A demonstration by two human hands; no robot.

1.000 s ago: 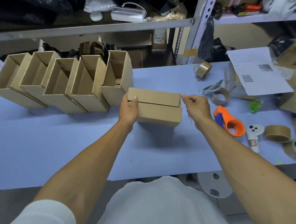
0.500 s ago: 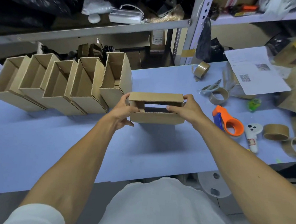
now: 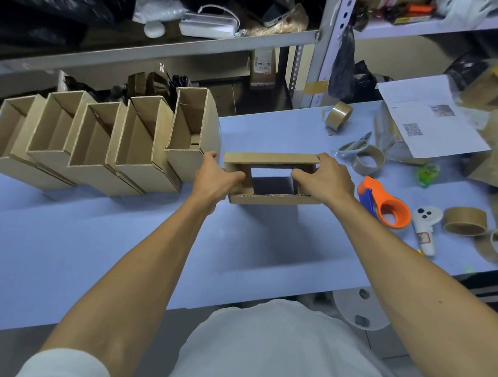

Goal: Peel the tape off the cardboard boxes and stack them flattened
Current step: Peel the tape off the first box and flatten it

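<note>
A small brown cardboard box (image 3: pixel 273 159) stands on the blue table (image 3: pixel 122 239) in front of me, its top flaps spread so the dark inside shows. My left hand (image 3: pixel 216 177) grips the box's left end with the thumb hooked over the flap. My right hand (image 3: pixel 324 178) grips the right end, fingers curled into the opening. To the left, several opened cardboard boxes (image 3: pixel 99 141) lean against one another in a row, open sides up.
An orange tape dispenser (image 3: pixel 386 204), a white controller (image 3: pixel 426 228), empty tape cores (image 3: pixel 464 220) and a brown tape roll (image 3: pixel 338 115) lie on the right. Papers (image 3: pixel 429 123) and brown bags sit far right. Cluttered metal shelves (image 3: pixel 163 46) rise behind the table.
The box was closed with my right hand pinching at its right edge. Both hands have since pulled the top flaps apart, and the opening has widened.
</note>
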